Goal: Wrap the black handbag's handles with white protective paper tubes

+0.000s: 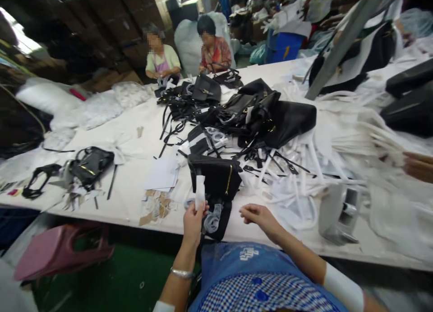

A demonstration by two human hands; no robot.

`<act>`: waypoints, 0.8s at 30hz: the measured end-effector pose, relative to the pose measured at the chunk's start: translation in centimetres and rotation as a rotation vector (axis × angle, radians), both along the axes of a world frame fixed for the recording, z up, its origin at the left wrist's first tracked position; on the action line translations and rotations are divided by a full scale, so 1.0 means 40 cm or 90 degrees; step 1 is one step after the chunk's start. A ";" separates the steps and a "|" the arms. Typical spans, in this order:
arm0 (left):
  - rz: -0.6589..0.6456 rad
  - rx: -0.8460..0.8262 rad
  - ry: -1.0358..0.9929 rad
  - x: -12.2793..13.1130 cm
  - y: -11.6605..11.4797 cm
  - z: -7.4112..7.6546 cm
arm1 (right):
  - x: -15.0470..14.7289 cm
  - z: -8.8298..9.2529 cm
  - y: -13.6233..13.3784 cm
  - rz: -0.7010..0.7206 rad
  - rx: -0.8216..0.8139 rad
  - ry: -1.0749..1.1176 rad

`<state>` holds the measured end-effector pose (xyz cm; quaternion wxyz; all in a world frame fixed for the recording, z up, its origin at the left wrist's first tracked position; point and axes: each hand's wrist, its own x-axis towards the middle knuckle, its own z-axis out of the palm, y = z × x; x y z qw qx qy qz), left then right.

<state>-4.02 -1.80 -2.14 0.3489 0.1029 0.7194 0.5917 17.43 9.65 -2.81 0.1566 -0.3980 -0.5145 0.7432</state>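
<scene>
Tabletop [123, 185], black bag [214, 179] beyond 2 hands [193, 219] [262, 217]

Seven o'clock from the black bag [214, 174], the left hand [194, 221] gripped a white strip [200, 190]; at four, the right hand [260, 216] hovered!

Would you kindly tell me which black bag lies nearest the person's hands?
The black bag with the steep gold zip, just beyond the left hand holding a white strip; the piled bags and others lie farther off.
</scene>
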 end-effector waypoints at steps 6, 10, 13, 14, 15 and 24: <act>-0.073 -0.007 0.069 -0.001 -0.014 0.009 | -0.336 0.044 0.015 0.145 0.132 0.011; -0.080 -0.031 0.136 -0.017 -0.028 -0.006 | -0.395 0.005 0.024 0.202 0.200 -0.084; -0.072 -0.033 0.139 -0.018 -0.033 0.001 | -0.398 0.004 0.033 0.234 0.209 -0.116; -0.063 -0.029 0.123 -0.015 -0.033 0.008 | -0.395 0.009 0.036 0.241 0.203 -0.119; -0.054 -0.021 0.095 -0.013 -0.032 0.015 | -0.393 0.014 0.039 0.248 0.192 -0.116; 0.005 0.064 -0.287 -0.017 -0.042 0.056 | -0.350 -0.007 0.061 0.373 0.115 0.115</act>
